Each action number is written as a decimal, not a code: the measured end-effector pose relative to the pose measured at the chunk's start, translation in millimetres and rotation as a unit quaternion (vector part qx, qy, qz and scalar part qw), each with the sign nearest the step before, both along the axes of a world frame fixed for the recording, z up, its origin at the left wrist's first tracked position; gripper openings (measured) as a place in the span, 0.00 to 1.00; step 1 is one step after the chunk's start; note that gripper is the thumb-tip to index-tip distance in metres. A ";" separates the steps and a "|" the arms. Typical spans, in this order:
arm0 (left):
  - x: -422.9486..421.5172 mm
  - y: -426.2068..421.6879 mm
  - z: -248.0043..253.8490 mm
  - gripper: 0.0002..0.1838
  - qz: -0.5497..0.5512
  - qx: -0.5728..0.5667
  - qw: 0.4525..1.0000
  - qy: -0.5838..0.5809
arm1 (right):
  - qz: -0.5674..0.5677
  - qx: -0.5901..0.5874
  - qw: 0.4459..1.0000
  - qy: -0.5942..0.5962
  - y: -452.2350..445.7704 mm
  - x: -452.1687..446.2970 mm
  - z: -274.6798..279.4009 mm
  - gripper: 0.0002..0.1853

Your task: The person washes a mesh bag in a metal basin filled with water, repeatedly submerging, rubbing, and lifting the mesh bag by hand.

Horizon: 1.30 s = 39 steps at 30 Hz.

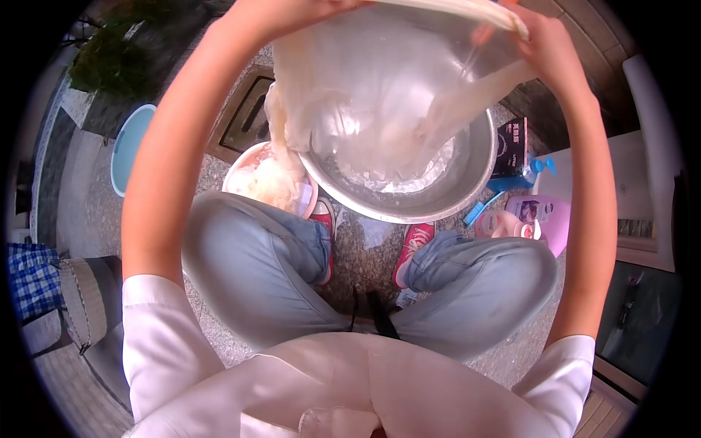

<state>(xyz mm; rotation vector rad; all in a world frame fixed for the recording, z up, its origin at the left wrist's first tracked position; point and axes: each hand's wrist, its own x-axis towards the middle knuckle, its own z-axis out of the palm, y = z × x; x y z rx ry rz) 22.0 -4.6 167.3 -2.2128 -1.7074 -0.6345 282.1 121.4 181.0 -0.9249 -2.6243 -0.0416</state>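
Observation:
A sheer whitish cloth (pixel 350 80), thin enough to see through, is stretched up between my hands above a round metal basin (pixel 398 214). Its lower part hangs into the basin, where water glints. My right hand (pixel 544 45) is closed on the cloth's thick upper edge at the top right. At the top left, my left hand (pixel 321 7) grips the other end of that edge, its fingers partly cut off by the frame. One side of the cloth trails toward a pink tub (pixel 232 179) holding pale, bunched fabric.
Right of the basin stand a black box (pixel 511 142), a blue pump bottle (pixel 537 166), a blue brush (pixel 482 209) and a purple jug (pixel 551 215). A light-blue basin (pixel 130 150) is on the left. My knees and red shoes (pixel 416 244) flank the near side.

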 end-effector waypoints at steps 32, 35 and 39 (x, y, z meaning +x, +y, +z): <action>18.2 27.3 -393.3 0.18 -0.039 -0.673 0.707 -0.216 | 0.036 -0.625 0.771 -0.120 -24.5 -16.3 -403.9 0.13; -9.2 40.9 -353.3 0.17 -0.023 -0.510 0.771 -0.381 | -0.044 -0.683 0.729 0.013 -1.4 -1.7 -335.9 0.13; -1.8 47.3 -252.4 0.13 -0.046 -0.276 0.908 -0.311 | -0.030 -0.545 0.837 0.038 24.9 3.9 -263.6 0.10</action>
